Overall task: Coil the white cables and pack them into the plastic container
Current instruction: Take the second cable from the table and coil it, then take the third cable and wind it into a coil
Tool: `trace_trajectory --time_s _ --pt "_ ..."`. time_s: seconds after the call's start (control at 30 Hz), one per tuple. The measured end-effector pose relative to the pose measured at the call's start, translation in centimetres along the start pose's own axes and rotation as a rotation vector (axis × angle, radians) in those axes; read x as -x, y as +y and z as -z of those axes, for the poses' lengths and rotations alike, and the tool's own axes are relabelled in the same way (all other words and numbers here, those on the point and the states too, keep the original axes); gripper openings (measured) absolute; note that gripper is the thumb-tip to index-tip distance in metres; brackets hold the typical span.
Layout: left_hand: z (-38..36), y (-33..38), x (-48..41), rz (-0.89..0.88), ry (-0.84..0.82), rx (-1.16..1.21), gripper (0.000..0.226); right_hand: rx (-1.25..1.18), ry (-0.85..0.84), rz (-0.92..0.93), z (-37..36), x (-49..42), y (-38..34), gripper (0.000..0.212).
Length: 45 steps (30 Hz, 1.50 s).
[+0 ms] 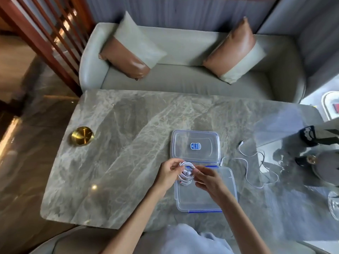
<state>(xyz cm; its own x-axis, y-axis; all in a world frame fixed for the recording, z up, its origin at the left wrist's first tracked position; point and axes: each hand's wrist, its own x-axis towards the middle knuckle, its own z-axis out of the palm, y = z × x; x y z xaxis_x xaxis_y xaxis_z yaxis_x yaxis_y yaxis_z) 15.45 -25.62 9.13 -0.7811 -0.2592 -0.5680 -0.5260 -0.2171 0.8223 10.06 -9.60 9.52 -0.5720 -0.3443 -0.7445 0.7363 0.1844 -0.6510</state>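
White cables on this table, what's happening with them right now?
A person holds a coiled white cable in both hands just above the open plastic container. The left hand has the loops in its grip, and the right hand pinches the end. A second white cable lies loose and uncoiled on the table to the right. No cable appears packed yet.

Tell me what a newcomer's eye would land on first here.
The left hand and right hand hold a coiled white cable at the centre, above a clear plastic container on the grey marble table. A second, loose white cable sprawls to the right, and a shiny gold dish sits near the table's left edge.
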Motion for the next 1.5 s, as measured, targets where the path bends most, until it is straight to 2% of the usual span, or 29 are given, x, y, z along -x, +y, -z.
trace_trajectory --time_s 0.17,0.27,0.33,0.37,0.43,0.5,0.67,0.8,0.97,1.1,1.17,1.27,1.33,1.4,1.5 --pt "-2.1 -3.4 -2.2 0.135 -0.026 -0.087 0.026 0.000 0.224 0.040 1.8 -2.7 3.3 0.013" --pt "-2.6 -6.3 -3.2 0.051 0.126 -0.467 0.028 -0.037 0.383 -0.019 3.9 -4.3 5.6 0.011" --pt "-2.5 -7.6 -3.5 0.034 0.189 -0.709 0.042 -0.058 0.462 -0.103 5.2 -5.5 7.0 0.015" --pt "-2.5 -8.3 -3.7 0.085 0.185 -0.761 0.051 -0.059 0.486 -0.144 5.8 -6.2 7.7 0.018" --pt "-2.3 -9.5 -4.1 0.206 0.108 -0.752 0.063 -0.079 0.507 -0.201 6.3 -7.5 9.0 0.022" --pt "-2.2 -10.3 -4.3 0.280 0.025 -0.676 0.063 -0.133 0.514 -0.223 6.3 -8.8 9.9 0.023" --pt "-2.1 -11.0 -4.8 0.242 0.012 -0.707 0.030 -0.178 0.575 -0.226 5.1 -10.9 10.9 0.028" --pt "-2.1 -11.1 -4.9 0.228 0.024 -0.701 0.035 -0.085 0.662 -0.213 4.8 -10.9 11.0 0.027" --pt "-2.1 -11.5 -5.0 0.217 0.021 -0.718 0.025 0.169 0.671 -0.185 5.6 -10.7 10.7 0.037" --pt "-2.1 -11.7 -4.9 0.221 0.021 -0.716 0.030 0.176 0.538 -0.197 6.2 -10.8 10.8 0.029" --pt "-2.3 -11.6 -4.8 0.229 0.038 -0.694 0.037 0.130 0.478 -0.209 6.6 -10.3 10.5 0.031" --pt "-3.5 -11.0 -4.5 0.236 0.134 -0.662 0.060 0.119 0.369 -0.184 8.1 -9.2 9.3 0.036" --pt "-5.3 -9.7 -4.7 0.126 0.251 -0.808 0.066 0.105 0.285 -0.139 9.9 -8.1 7.9 0.032" --pt "-7.8 -7.8 -5.5 -0.126 0.307 -0.961 0.063 0.081 0.258 -0.073 12.5 -7.0 6.2 0.026" --pt "-13.0 -4.8 -8.4 -0.494 0.204 -1.142 0.048 0.177 0.352 0.081 18.0 -6.1 2.8 0.021"
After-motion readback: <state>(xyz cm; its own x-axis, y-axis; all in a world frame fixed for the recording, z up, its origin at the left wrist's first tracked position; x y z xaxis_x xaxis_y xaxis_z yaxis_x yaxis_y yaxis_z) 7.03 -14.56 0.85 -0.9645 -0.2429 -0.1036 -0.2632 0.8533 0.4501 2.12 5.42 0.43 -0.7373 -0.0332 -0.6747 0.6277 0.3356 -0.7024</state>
